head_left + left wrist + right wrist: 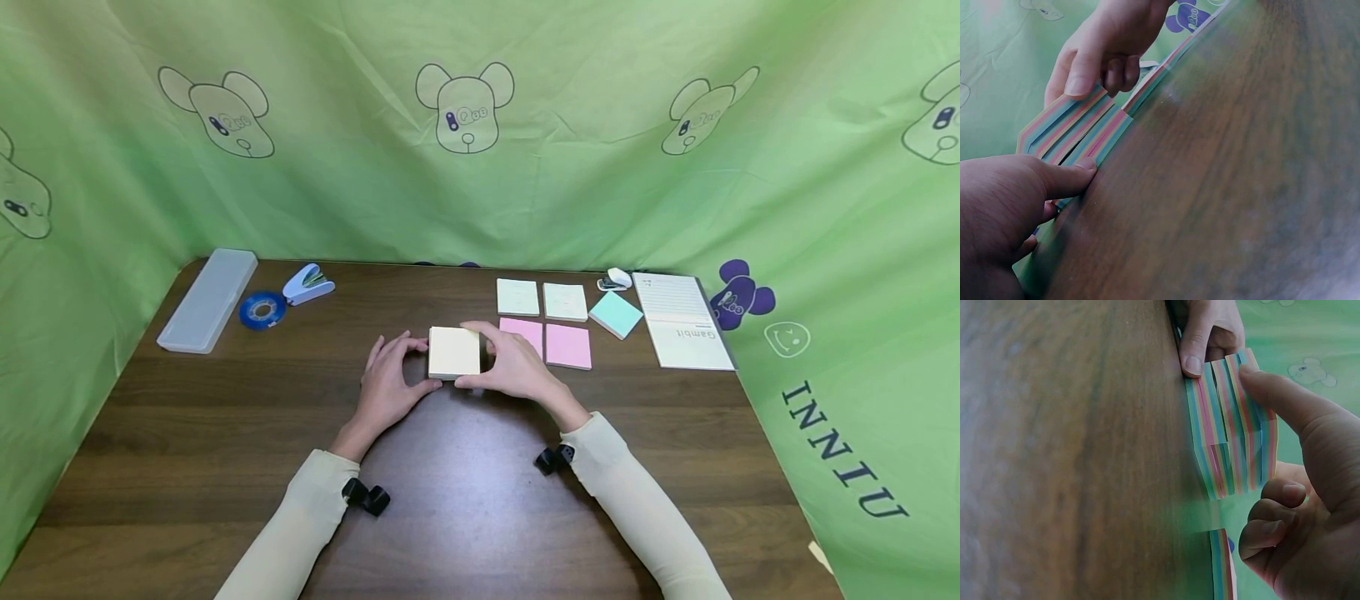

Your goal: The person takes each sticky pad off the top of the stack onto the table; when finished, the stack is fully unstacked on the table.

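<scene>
A thick block of sticky notes (453, 352) lies mid-table, pale yellow on top, with striped pink, blue and green layers along its side (1066, 128). My left hand (418, 360) holds its left side, and the thumb (1079, 172) presses against the lower layers by the table. My right hand (486, 357) grips the right side. Its thumb (1272, 394) sits on the upper layers, which stand shifted and slightly lifted off the lower part (1229, 425).
Several flat pads lie right of the block: two pink (567, 346), pale ones (517, 297) and a teal one (616, 314), then a notebook (682, 321). A clear case (206, 298), blue tape roll (262, 310) and stapler (307, 285) lie far left. Green cloth walls three sides.
</scene>
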`<action>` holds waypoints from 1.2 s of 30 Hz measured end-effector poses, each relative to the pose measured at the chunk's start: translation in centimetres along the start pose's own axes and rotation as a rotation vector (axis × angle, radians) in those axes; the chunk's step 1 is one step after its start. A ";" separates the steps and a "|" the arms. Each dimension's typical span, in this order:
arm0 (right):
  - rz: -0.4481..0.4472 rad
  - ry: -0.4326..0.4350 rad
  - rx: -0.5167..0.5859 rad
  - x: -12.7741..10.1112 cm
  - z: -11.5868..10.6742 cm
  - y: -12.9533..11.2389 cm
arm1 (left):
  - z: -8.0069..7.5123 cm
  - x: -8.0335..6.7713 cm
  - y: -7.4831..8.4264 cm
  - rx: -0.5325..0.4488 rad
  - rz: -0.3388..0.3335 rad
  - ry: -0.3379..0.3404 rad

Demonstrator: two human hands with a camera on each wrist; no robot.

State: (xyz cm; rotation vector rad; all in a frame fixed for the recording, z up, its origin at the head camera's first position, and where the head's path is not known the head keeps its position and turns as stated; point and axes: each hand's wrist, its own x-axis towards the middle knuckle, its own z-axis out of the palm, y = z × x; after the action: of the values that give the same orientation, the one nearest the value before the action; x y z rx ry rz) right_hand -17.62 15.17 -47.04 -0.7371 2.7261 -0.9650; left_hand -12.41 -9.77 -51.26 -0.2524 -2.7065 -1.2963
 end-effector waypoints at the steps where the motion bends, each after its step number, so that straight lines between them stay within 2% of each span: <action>1: -0.002 0.001 -0.003 0.0 0.0 0.0 | 0.0 0.0 0.0 0.000 0.000 0.000; 10: -0.037 0.028 0.004 0.2 0.0 0.2 | 0.0 0.1 0.0 -0.005 0.001 -0.002; 16: -0.058 0.057 0.022 0.6 1.0 2.1 | 0.0 0.0 0.1 -0.005 -0.002 -0.001; 23: -0.015 0.052 0.001 0.0 -0.1 0.1 | 0.0 0.0 0.1 0.001 -0.003 -0.002; 36: -0.034 0.064 0.009 0.0 -0.3 0.0 | -0.1 0.0 0.1 -0.001 -0.013 -0.006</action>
State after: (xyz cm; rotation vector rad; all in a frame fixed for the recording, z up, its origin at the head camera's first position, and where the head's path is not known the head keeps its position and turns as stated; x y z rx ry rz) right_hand -17.66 15.31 -46.82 -0.7669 2.7705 -1.0240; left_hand -12.44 -9.78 -51.17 -0.2397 -2.7175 -1.3025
